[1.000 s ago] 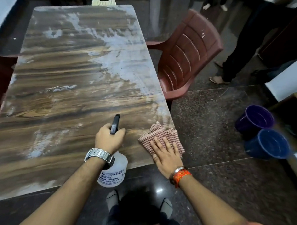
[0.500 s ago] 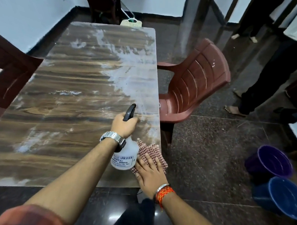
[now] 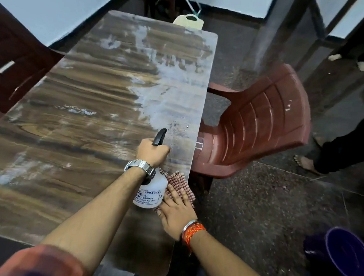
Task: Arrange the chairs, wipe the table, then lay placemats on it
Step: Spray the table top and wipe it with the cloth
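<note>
While the table (image 3: 78,122) runs lengthwise away from the camera, its wood-grain top is seen streaked with whitish smears, thickest along the far right half. A white spray bottle (image 3: 151,192) is gripped by the left hand (image 3: 151,152), the fingers wrapped shut around its neck under the black nozzle (image 3: 159,136), which is pointed up and away over the right part of the top. The bottle is held clear of the surface, its printed label turned toward the camera. A metal watch (image 3: 140,166) is worn on that wrist.

A checked cloth (image 3: 180,182) is laid on the table at its right edge, just beside the bottle and partly hidden behind it. The right hand (image 3: 177,212) is pressed flat on the cloth with fingers spread and extended; nothing is grasped by it. An orange thread band and a metal bangle (image 3: 192,229) are worn on the right wrist.

A red-brown plastic chair (image 3: 260,128) is set at the right side of the table, its seat pushed partly under the edge. A darker chair (image 3: 16,62) is seen at the left side. A pale object with a handle slot (image 3: 188,22) shows past the far end. A purple bucket (image 3: 346,253) stands on the dark floor at lower right, well apart from the table. Another person's bare foot (image 3: 306,162) and dark trouser leg are seen beyond the red-brown chair.
</note>
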Motion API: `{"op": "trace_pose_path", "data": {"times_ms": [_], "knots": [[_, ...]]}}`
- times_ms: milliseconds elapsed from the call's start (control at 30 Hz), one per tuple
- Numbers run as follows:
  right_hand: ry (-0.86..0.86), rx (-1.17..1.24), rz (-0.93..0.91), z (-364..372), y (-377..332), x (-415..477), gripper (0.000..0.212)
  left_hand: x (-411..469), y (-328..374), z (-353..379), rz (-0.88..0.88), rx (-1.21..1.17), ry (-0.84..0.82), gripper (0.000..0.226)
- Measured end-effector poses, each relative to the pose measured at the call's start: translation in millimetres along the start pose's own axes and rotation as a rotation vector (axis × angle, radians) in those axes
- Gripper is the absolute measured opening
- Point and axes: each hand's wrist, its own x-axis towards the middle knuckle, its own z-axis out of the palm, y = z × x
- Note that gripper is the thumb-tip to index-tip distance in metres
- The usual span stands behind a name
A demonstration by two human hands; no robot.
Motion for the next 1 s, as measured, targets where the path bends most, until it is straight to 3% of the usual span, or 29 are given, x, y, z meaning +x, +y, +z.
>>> {"op": "trace_pose_path", "data": {"times_ms": [67, 200, 300, 467, 700, 1000], "knots": [[-0.008, -0.003, -0.052, -12, 18, 13, 0.049, 7, 6, 7, -0.021, -0.037, 0.08, 0.023], [-0.031, -0.012, -0.185, -29, 53, 34, 0.052, 11, 19, 16, -0.028, -0.088, 0.084, 0.024], [-0.082, -0.06, -0.297, -41, 75, 47, 0.05, 8, 29, 24, -0.089, -0.067, 0.212, 0.023], [-0.132, -0.172, -0.543, -62, 111, 72, 0.063, 4, 38, 37, -0.181, -0.166, 0.309, 0.029], [-0.151, -0.192, -0.799, -67, 140, 114, 0.047, 26, 27, 34, -0.272, -0.137, 0.386, 0.031], [-0.233, -0.29, -0.681, -127, 176, 250, 0.053, 102, 36, 10, -0.299, -0.232, 0.407, 0.03]]}}
